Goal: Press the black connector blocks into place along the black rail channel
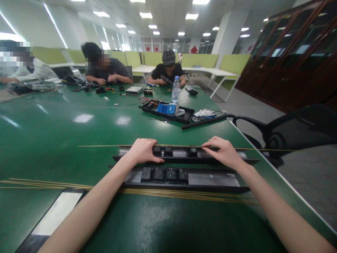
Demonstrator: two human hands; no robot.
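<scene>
Two long dark trays lie crosswise on the green table. My left hand [144,150] grips the rear tray [179,160] near its left part, thumb on the front wall and fingers over the back edge. A long thin brass rod [105,146] runs along that tray's back edge and sticks out past both ends. My right hand [220,150] pinches the rod right of a black block [192,151]. Two more black blocks [163,151] sit beside my left hand. In the front tray [210,178] several black blocks [158,174] stand in a row.
More brass rods [168,193] lie before the front tray. A black-and-white flat object [61,211] is under my left forearm. Beyond are a black tray [187,115] with blue items, a bottle [175,90], gloves [204,115] and a dark bar [202,122]. Several people sit across; a chair stands right.
</scene>
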